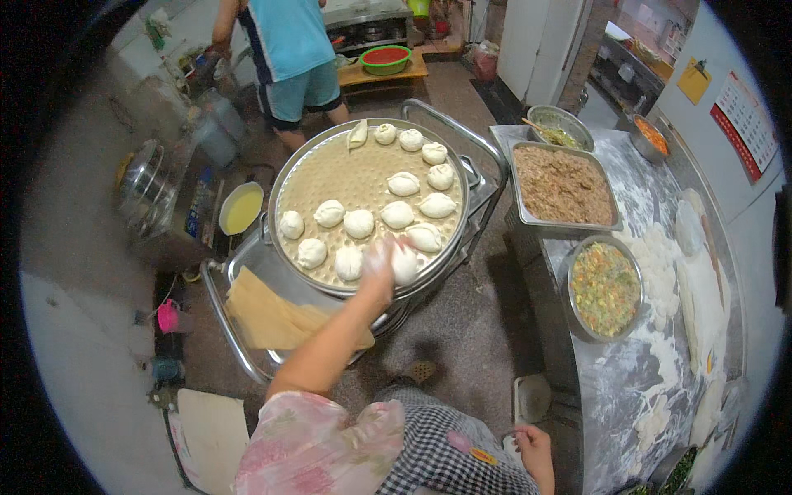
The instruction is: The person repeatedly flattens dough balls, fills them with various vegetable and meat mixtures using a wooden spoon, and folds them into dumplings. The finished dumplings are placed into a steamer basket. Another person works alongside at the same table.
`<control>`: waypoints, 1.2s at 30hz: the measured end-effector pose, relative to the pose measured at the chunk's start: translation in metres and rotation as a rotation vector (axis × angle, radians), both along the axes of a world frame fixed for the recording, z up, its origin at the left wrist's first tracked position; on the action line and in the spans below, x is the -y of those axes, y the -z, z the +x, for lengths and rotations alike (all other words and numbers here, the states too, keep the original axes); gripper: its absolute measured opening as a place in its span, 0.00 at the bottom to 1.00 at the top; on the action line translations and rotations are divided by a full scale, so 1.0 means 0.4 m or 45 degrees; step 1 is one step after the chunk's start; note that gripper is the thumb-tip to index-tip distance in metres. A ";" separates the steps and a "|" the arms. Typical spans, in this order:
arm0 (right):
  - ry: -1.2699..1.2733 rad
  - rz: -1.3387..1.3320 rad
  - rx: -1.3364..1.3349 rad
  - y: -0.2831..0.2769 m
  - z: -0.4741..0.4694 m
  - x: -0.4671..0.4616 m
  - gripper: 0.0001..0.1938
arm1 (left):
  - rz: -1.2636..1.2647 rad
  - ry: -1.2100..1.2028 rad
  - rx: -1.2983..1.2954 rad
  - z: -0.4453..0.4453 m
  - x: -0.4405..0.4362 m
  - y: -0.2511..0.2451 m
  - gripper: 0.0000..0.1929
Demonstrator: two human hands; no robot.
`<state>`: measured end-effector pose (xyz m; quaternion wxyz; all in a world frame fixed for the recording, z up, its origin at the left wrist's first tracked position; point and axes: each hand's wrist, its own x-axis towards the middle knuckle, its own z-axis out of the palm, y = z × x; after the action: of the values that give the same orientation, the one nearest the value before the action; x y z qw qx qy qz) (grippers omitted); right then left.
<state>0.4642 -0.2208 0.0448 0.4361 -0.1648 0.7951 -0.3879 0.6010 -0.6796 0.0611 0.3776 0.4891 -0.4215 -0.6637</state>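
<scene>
My left hand (378, 263) is blurred over the near rim of a round steamer tray (322, 167). Its fingers curl around a white dough bun (406, 265) at the tray's edge. Several more filled buns lie spaced on the dimpled liner, among them a pleated one (359, 223) and an oval one (426, 237). A leaf-shaped dumpling (357, 135) lies by the far rim. My right hand (533, 450) hangs low beside the checked apron (433, 433), fingers bent. Something thin and pale shows by its fingertips; whether it is held is unclear.
The steamer rests on a metal trolley (495, 148) with tan liner sheets (266, 315). Right stands a floured worktop (619, 396) bearing a meat-filling pan (563, 182), a vegetable-filling bowl (606, 288) and dough (659, 272). A person (291, 49) stands beyond the steamer; a bowl of yellow liquid (242, 209) is left.
</scene>
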 end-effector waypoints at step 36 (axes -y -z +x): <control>0.651 -0.026 -0.272 0.108 0.085 -0.376 0.13 | -1.525 1.488 0.145 -0.742 -0.503 0.012 0.17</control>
<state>0.4982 -0.0703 0.0018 0.2359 -0.0031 0.8484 -0.4739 0.3040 -0.4784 0.0563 0.1470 -0.0584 -0.9067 -0.3910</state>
